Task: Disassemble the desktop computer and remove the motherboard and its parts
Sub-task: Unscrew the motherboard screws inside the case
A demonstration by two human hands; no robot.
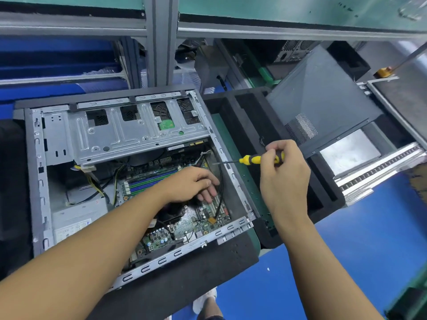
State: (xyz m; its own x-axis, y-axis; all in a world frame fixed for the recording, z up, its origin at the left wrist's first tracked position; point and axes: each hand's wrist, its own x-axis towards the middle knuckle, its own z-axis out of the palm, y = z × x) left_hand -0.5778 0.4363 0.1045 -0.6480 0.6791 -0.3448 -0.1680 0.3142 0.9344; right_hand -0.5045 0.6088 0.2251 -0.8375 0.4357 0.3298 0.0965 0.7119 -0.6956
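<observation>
While the open grey metal desktop computer case (pixel 37 181) lies on its side on a black foam mat (pixel 184 280), a silver perforated drive cage (pixel 129 132) spans its upper half and covers the top edge of the green motherboard (pixel 203 218), which sits in the case floor. A grey boxy power supply (pixel 76 218) fills the lower left corner, with yellow and black wires running from it toward the blue and green memory slots (pixel 152 180). A thin black cable (pixel 220 192) loops down over the board's right side. Just right of the case stands a black foam tray (pixel 249 125), and a grey sheet-metal side panel (pixel 323 98) leans over its far end. Behind them rises a grey aluminium frame post (pixel 161 42). The left hand (pixel 191 185) reaches into the case palm down, with its bent fingers on the board beside the black cable. Its fingertips are tucked under, so I cannot tell whether it grips anything. The right hand (pixel 284 172) grips the yellow and black handle of a screwdriver (pixel 253 159). The thin shaft points left across the case's right rim. The left forearm hides the middle of the board, and the parts under the drive cage are in shadow and hard to make out.
</observation>
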